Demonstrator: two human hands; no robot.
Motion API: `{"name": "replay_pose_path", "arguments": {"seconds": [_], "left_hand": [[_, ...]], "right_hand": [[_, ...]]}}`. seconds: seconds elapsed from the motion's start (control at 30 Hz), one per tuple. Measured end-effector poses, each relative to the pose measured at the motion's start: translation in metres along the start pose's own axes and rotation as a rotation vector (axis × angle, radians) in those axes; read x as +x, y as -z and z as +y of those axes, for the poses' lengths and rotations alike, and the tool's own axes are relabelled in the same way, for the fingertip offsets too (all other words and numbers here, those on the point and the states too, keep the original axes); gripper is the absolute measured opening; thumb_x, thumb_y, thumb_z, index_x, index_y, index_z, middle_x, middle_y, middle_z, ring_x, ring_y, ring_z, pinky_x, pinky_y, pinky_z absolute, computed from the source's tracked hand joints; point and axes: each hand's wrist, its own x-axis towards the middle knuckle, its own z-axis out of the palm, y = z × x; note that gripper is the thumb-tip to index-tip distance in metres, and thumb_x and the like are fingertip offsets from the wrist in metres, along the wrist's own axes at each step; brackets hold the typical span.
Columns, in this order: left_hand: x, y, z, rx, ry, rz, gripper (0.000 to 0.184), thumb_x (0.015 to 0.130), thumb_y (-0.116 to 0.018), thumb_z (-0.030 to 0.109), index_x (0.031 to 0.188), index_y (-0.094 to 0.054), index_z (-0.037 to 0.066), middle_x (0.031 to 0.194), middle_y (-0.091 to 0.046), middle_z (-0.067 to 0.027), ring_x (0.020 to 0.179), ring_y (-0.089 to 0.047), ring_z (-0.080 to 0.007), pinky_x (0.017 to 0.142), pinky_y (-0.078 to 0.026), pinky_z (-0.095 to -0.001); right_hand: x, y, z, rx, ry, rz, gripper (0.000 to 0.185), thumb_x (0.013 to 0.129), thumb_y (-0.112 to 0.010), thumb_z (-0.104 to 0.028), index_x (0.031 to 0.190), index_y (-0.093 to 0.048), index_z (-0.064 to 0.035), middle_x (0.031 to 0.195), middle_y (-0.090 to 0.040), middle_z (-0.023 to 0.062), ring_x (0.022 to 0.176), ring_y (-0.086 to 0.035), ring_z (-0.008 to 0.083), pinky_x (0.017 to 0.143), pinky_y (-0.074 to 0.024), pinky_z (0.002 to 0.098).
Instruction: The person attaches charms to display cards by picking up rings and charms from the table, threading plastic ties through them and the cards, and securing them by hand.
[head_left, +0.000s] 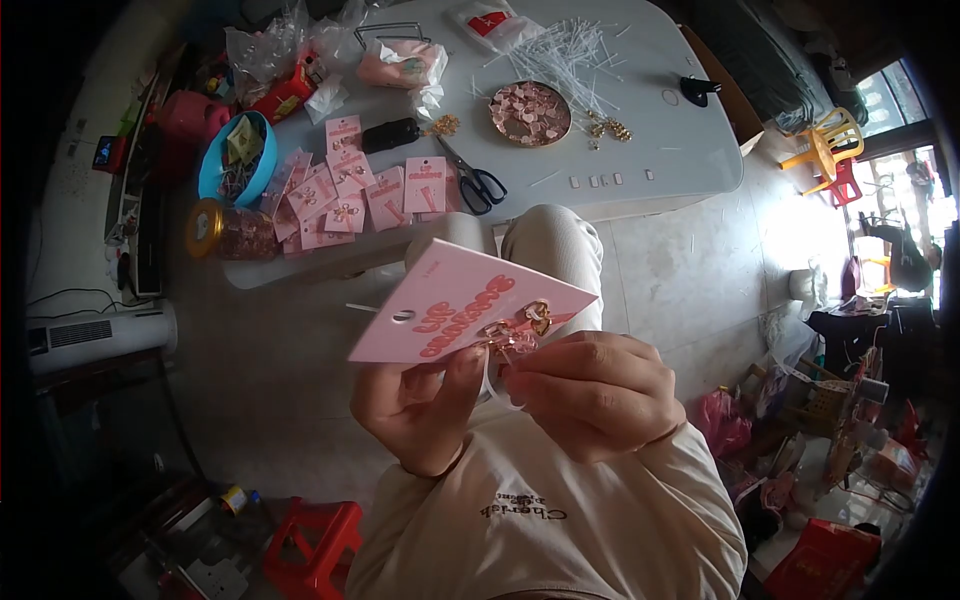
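A pink printed card point(440, 290) is held over my lap, tilted, with small gold and pink charms point(515, 330) near its right edge. My left hand point(425, 405) grips the card's lower edge between thumb and fingers. Beside it, my right hand point(600, 385) is closed in a pinch just below the charms, on a thin white plastic tie point(497, 385) that loops down between the two hands. The fingertips of my right hand partly hide the tie's end.
On the grey table point(640, 130) lie pink cards point(385, 195), black scissors point(475, 180), a round tray of pink pieces point(530, 112), white ties point(565, 60) and gold clasps point(607, 128). A blue bowl point(265, 165) and a lidded jar point(240, 230) stand at the left.
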Motion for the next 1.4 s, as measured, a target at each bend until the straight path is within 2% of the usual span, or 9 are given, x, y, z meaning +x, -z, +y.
{"name": "replay_pose_path", "arguments": {"seconds": [0.47, 1.0, 1.33, 1.4], "left_hand": [[-0.004, -0.002, -0.003, 0.032, -0.113, -0.048, 0.033, 0.071, -0.065, -0.012, 0.102, -0.056, -0.007, 0.093, -0.064, -0.0164, 0.077, -0.062, -0.0174, 0.071, -0.051, -0.0262], [-0.005, 0.0, -0.002, 0.007, -0.097, -0.082, 0.034, 0.072, -0.065, -0.012, 0.104, -0.056, -0.008, 0.096, -0.063, -0.0169, 0.078, -0.06, -0.0173, 0.072, -0.05, -0.0276], [-0.009, 0.004, -0.009, -0.007, -0.113, -0.068, 0.036, 0.069, -0.067, -0.011, 0.103, -0.057, -0.005, 0.097, -0.062, -0.0182, 0.077, -0.06, -0.0176, 0.066, -0.05, -0.0249], [-0.008, 0.004, -0.011, 0.021, -0.19, -0.062, 0.037, 0.068, -0.067, -0.011, 0.103, -0.057, -0.004, 0.096, -0.063, -0.018, 0.075, -0.061, -0.0181, 0.065, -0.049, -0.0245]], "right_hand": [[-0.002, 0.001, -0.002, -0.042, -0.036, 0.007, 0.016, 0.068, -0.064, 0.005, 0.085, -0.066, 0.004, 0.08, -0.064, 0.0117, 0.057, -0.057, 0.0153, 0.05, -0.0475, 0.0225], [-0.002, 0.0, -0.003, 0.025, -0.014, 0.041, 0.016, 0.068, -0.064, 0.003, 0.084, -0.066, 0.0046, 0.079, -0.064, 0.0123, 0.057, -0.058, 0.0154, 0.05, -0.0487, 0.0223], [0.003, -0.006, -0.006, -0.037, 0.026, 0.085, 0.013, 0.069, -0.061, 0.004, 0.08, -0.066, 0.0047, 0.076, -0.063, 0.0116, 0.055, -0.057, 0.0147, 0.048, -0.0479, 0.0217], [0.003, -0.008, -0.007, -0.059, 0.033, 0.095, 0.013, 0.068, -0.061, 0.004, 0.08, -0.066, 0.0042, 0.076, -0.063, 0.011, 0.055, -0.056, 0.0142, 0.046, -0.0467, 0.0214]]}}
